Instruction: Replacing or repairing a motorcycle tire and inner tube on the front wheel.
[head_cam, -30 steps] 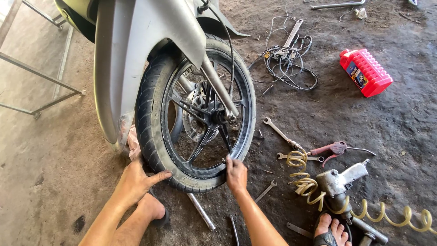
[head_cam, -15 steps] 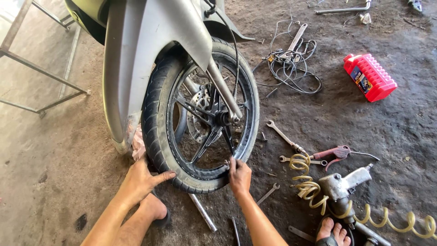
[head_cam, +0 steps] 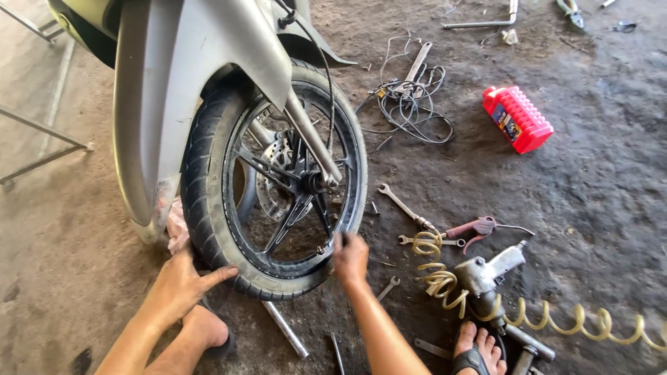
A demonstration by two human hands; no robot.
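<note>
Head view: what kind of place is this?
Likely an informal motorcycle repair spot: a motorcycle front wheel being worked on over a stained concrete floor, with wrenches and an air impact wrench scattered around.

One package shows: a red plastic canister [head_cam: 517,118], squat and rectangular with ribbed sides, lying on its side on the dirty concrete floor [head_cam: 597,201] at the upper right, well apart from the wheel. A small label [head_cam: 506,119] sits on its upward face, mostly dark blue with lighter patches. No signs or screens appear.
</note>
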